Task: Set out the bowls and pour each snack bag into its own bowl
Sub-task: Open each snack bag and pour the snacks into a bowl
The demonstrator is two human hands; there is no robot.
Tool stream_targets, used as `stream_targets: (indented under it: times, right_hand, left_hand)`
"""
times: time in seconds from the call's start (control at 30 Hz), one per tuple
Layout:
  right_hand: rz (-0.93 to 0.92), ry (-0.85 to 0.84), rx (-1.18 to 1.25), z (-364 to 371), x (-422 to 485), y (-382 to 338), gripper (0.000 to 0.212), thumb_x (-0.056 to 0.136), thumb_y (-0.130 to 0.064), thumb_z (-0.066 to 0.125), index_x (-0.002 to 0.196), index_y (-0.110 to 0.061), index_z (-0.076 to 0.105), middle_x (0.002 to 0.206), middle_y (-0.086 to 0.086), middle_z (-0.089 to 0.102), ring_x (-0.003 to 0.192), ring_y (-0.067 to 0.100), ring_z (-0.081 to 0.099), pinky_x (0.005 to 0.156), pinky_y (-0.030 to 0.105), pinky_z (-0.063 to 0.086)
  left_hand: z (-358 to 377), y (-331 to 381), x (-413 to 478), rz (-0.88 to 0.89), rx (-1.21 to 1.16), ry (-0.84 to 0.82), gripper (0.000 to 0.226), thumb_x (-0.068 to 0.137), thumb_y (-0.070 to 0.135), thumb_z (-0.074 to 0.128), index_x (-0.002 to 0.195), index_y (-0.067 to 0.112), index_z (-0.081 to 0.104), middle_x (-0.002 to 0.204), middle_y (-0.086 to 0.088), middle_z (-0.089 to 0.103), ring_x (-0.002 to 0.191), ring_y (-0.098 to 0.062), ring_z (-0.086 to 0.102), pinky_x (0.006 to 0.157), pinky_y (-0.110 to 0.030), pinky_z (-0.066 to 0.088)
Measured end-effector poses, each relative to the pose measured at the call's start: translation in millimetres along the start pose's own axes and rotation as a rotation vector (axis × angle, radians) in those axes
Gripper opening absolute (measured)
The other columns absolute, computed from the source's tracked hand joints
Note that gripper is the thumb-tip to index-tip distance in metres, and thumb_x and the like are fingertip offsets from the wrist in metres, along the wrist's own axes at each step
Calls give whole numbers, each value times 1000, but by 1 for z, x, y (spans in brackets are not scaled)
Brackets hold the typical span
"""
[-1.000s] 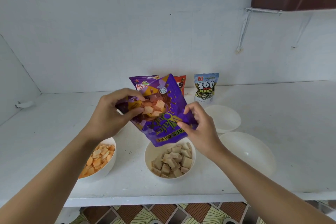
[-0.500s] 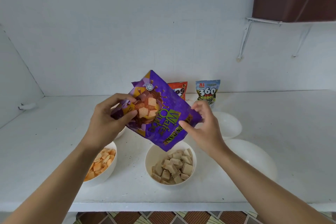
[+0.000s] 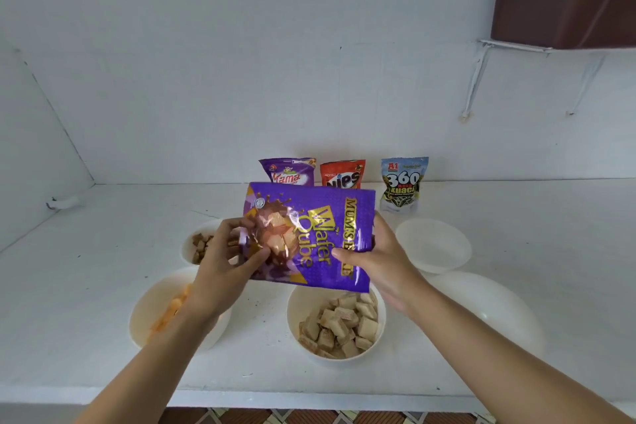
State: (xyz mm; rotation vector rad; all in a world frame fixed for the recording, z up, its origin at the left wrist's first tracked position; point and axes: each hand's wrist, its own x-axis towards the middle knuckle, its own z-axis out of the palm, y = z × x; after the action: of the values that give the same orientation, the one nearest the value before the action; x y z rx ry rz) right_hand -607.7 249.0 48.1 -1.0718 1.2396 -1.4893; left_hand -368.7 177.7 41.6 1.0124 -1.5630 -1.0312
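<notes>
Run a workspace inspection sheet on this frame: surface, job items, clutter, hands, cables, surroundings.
Surface: white counter, carrying bowls and bags.
Job's things: wafer bag held sideways above wafer bowl; orange-snack bowl; brown-snack bowl, partly hidden; far bowl and near bowl empty; Mama bag, Nips bag, Kuaci bag upright at wall.
Clutter: small object at left wall, unidentifiable.
Hands: left hand grips bag's left edge; right hand its right edge.
Cables: nothing seen.
Surroundings: white wall; brown box on bracketed shelf; patterned floor.
</notes>
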Motion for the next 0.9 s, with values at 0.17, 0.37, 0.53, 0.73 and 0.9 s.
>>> stream_targets:
  times: [0.17,0.37,0.53,0.73,0.9]
  right_hand:
    - [-210,-4,-349,7,14,-22,49,80,-2,80,120,-20,59,104,-1,76,94,15,73,85,48,60]
    - [-492,19,-678,28,31,-53,26,85,-23,78,109,-18,67,85,-7,73,75,8,67,70,32,54]
    - [-628,44,-933,45,42,-89,17,91,-44,68,94,-27,67,75,-7,69,67,12,63,65,39,52]
    - [-590,129,-940,53,55,-110,26,79,-46,81,92,-27,69,73,-13,68,65,5,63,65,31,52]
    - [-709,289,-910,56,58,-97,19,82,-30,82,96,-21,73,86,-10,69,80,10,65,75,35,52]
  left_hand:
    - [-28,2,22,118,353,33,25,83,27,82,98,40,67,120,-1,48,113,-10,58,94,-46,56]
    - [-29,65,48,564,553,-25,27,92,39,64,116,29,62,130,0,47,129,-9,47,105,-33,39]
    - [-25,101,77,621,421,-390,21,99,26,63,118,30,54,118,7,60,106,-20,61,87,-37,53]
    - [-37,100,110,584,258,-535,39,96,3,63,129,22,53,122,11,62,106,-19,67,82,-36,61]
    - [-37,77,123,469,119,-540,36,99,11,61,130,27,59,122,4,66,99,-25,71,76,-46,62]
